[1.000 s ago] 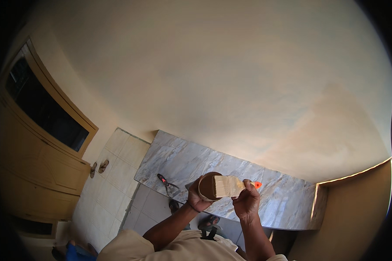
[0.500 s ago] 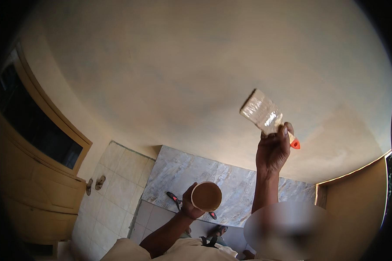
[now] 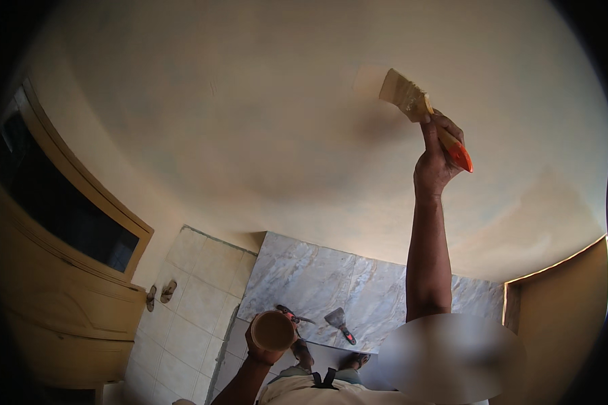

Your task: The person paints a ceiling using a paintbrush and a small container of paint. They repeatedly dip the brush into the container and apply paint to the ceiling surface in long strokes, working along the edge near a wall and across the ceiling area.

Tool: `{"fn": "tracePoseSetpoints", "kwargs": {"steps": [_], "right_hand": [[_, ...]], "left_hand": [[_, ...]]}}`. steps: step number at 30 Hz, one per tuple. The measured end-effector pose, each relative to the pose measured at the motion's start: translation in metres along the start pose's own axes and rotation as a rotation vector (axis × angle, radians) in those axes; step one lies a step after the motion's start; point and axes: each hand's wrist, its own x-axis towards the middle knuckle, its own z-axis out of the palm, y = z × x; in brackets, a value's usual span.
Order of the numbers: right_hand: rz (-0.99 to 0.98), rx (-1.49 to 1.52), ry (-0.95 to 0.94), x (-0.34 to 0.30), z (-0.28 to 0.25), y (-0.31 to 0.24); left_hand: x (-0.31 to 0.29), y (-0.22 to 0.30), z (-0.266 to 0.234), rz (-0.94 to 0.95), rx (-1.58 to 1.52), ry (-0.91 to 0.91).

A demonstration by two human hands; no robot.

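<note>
Right arm raised high, left arm held low

The right hand (image 3: 434, 162) is stretched straight up, fingers wrapped in a closed grip; the left hand (image 3: 263, 341) sits low before the body, forearm bent, fingers curled shut.

Matt cream wall (image 3: 250, 121), bristly brush (image 3: 407, 96) with glossy orange plastic handle.

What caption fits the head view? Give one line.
Right hand presses a wide paintbrush to the wall; left hand holds a cup.

Putty knife (image 3: 340, 322) on marble ledge (image 3: 304, 283), wooden door (image 3: 54, 297) (left), sandals (image 3: 159, 294)
</note>
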Motion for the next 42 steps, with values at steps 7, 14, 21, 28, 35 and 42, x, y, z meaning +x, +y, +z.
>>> {"fn": "tracePoseSetpoints", "kwargs": {"steps": [7, 14, 21, 28, 35, 42], "right_hand": [[-0.140, -0.044, 0.158, 0.044, -0.121, -0.003], [-0.270, -0.252, 0.215, 0.034, -0.154, -0.029], [-0.303, -0.133, -0.205, -0.036, 0.016, -0.016], [-0.328, -0.153, -0.142, -0.025, 0.040, 0.022], [-0.105, 0.002, 0.122, 0.021, -0.064, 0.007], [-0.270, -0.130, 0.319, 0.081, -0.212, -0.018]], "left_hand": [[0.005, -0.020, 0.012, -0.058, -0.006, -0.052], [0.007, -0.052, 0.021, -0.135, -0.141, -0.043], [0.004, -0.036, -0.005, -0.089, 0.002, -0.028], [-0.015, -0.009, 0.011, 0.026, 0.032, -0.036], [-0.020, -0.021, 0.008, 0.038, -0.014, -0.047], [-0.002, -0.066, 0.018, -0.076, -0.022, -0.039]]}}
